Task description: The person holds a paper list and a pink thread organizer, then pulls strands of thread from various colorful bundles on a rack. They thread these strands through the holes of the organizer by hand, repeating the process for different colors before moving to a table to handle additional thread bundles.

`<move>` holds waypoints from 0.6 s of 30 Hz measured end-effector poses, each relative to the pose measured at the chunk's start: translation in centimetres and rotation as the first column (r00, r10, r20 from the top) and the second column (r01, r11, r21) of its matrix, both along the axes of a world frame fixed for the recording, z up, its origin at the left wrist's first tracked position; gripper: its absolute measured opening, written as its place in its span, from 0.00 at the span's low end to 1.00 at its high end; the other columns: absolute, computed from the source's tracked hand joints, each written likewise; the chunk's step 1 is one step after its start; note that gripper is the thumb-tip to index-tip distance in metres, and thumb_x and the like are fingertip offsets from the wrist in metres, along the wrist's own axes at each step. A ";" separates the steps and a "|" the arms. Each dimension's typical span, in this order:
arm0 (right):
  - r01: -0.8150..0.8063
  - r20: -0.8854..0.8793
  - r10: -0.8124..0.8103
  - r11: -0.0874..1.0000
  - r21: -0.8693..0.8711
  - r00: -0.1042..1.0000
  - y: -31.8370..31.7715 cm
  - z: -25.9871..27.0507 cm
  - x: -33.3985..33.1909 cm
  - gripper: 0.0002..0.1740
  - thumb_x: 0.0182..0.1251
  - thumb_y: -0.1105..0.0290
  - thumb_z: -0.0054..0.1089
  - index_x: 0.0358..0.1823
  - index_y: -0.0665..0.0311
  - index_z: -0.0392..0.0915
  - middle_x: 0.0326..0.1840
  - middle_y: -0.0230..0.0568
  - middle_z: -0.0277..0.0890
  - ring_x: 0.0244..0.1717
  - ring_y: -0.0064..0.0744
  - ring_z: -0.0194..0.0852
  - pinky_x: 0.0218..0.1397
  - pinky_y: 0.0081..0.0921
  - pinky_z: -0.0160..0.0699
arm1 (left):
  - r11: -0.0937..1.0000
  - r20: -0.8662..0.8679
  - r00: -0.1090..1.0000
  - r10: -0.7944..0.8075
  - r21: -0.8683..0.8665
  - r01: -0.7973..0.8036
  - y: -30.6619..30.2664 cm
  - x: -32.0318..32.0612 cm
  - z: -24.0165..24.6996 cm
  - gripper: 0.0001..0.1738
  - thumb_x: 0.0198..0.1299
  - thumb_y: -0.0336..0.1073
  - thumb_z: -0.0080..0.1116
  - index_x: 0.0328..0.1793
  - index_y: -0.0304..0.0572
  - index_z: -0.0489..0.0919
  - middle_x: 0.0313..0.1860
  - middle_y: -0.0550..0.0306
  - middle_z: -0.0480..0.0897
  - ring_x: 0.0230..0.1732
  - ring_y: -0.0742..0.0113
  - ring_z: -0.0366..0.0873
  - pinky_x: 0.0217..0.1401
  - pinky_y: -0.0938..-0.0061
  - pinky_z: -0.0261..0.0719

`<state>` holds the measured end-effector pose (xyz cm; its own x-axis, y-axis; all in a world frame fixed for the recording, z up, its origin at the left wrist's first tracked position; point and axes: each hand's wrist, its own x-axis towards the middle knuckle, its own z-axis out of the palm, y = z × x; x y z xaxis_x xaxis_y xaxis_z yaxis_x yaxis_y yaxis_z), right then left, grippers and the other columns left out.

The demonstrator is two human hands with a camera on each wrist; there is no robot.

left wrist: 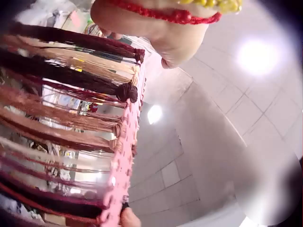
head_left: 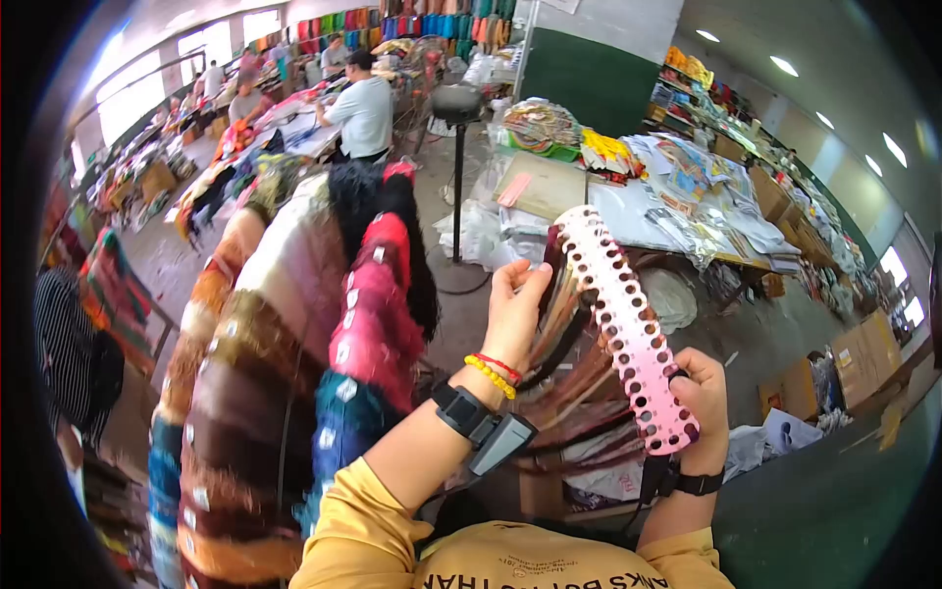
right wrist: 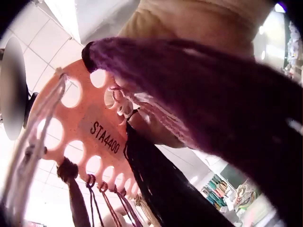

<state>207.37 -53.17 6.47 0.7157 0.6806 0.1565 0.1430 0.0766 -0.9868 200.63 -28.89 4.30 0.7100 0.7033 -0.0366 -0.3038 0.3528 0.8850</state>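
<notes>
A long pink card (head_left: 623, 324) with holes along both edges is held up at a slant; hanks of brown, black, tan and purple thread (left wrist: 61, 75) are knotted through its holes. My right hand (head_left: 703, 388) grips the card's lower right edge, thumb on its face. Near the upper left edge, my left hand (head_left: 517, 304) has thumb and forefinger close together beside the dark threads; whether they pinch a strand is unclear. The right wrist view shows the card's underside (right wrist: 90, 118), marked STA4400, with thick purple thread (right wrist: 189, 80) across my right hand.
Large bundles of coloured yarn (head_left: 245, 393) hang at the left. Beyond the card, a table (head_left: 628, 201) holds bags and fabric. Cardboard boxes (head_left: 868, 358) stand at the right. A person in a light shirt (head_left: 363, 113) and others work at tables behind.
</notes>
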 end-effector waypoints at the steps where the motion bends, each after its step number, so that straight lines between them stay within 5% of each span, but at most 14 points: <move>1: -0.002 0.015 0.002 1.000 -0.012 1.000 0.8 -0.2 1.5 0.09 0.49 0.70 0.58 0.29 0.67 0.73 0.23 0.24 0.70 0.22 0.08 0.61 0.25 0.10 0.58 | 0.995 -0.009 1.000 0.008 0.096 -0.008 1.5 2.9 -1.5 0.30 0.57 0.44 0.59 0.62 0.42 0.63 0.51 0.60 0.71 0.50 0.73 0.67 0.49 0.76 0.63; 3: -0.013 0.025 0.015 0.998 -0.063 1.000 3.2 -0.3 4.7 0.09 0.49 0.70 0.58 0.30 0.68 0.73 0.23 0.24 0.70 0.22 0.08 0.61 0.24 0.10 0.59 | 0.957 0.053 0.991 0.126 0.258 -0.136 4.2 7.2 -2.1 0.37 0.54 0.46 0.61 0.64 0.32 0.60 0.56 0.47 0.68 0.48 0.67 0.69 0.53 0.73 0.69; 4: -0.019 0.016 0.021 0.994 -0.105 1.000 4.6 -0.3 6.2 0.09 0.49 0.71 0.59 0.30 0.68 0.73 0.23 0.24 0.70 0.22 0.08 0.62 0.24 0.10 0.59 | 0.977 0.034 0.997 0.072 0.196 -0.077 5.8 8.9 -1.9 0.38 0.56 0.49 0.58 0.67 0.38 0.58 0.60 0.53 0.66 0.56 0.68 0.66 0.51 0.76 0.62; 7: -0.032 -0.029 0.027 0.979 -0.199 0.999 9.3 0.1 10.0 0.10 0.46 0.72 0.61 0.30 0.68 0.75 0.23 0.25 0.72 0.22 0.10 0.66 0.24 0.09 0.63 | 1.000 0.004 1.000 -0.009 0.018 0.009 12.1 13.7 -2.3 0.38 0.57 0.47 0.58 0.68 0.36 0.57 0.60 0.52 0.66 0.57 0.68 0.65 0.51 0.77 0.62; 11: -0.058 -0.055 0.044 0.957 -0.286 0.997 16.9 1.5 16.4 0.10 0.45 0.73 0.61 0.30 0.68 0.75 0.24 0.25 0.72 0.21 0.11 0.67 0.23 0.10 0.64 | 0.982 0.033 0.998 -0.051 -0.179 0.056 19.9 18.8 -1.7 0.34 0.59 0.45 0.57 0.66 0.36 0.61 0.46 0.60 0.75 0.43 0.75 0.70 0.42 0.82 0.66; 12: -0.076 -0.068 0.060 0.957 -0.281 0.996 18.5 1.7 17.9 0.10 0.45 0.73 0.61 0.30 0.68 0.75 0.24 0.26 0.72 0.21 0.11 0.67 0.23 0.10 0.64 | 0.970 0.095 0.995 -0.011 -0.239 0.033 21.3 20.5 -1.9 0.24 0.60 0.43 0.56 0.57 0.36 0.70 0.38 0.64 0.77 0.36 0.79 0.70 0.37 0.83 0.66; 16: -0.161 -0.066 0.148 0.940 -0.299 0.987 24.5 1.5 22.2 0.09 0.46 0.73 0.62 0.31 0.66 0.75 0.22 0.24 0.72 0.20 0.10 0.67 0.22 0.10 0.63 | 0.976 0.125 0.992 0.018 -0.216 0.009 27.5 24.8 -3.5 0.12 0.62 0.40 0.55 0.41 0.38 0.77 0.29 0.67 0.76 0.29 0.80 0.68 0.34 0.84 0.67; 18: -0.215 -0.070 0.203 0.911 -0.351 0.977 27.8 1.6 24.5 0.10 0.47 0.73 0.63 0.32 0.66 0.76 0.22 0.23 0.72 0.21 0.09 0.66 0.22 0.09 0.62 | 0.970 0.143 0.988 0.064 -0.239 -0.028 30.6 26.2 -4.0 0.11 0.62 0.39 0.54 0.41 0.37 0.76 0.29 0.65 0.78 0.27 0.78 0.73 0.33 0.82 0.71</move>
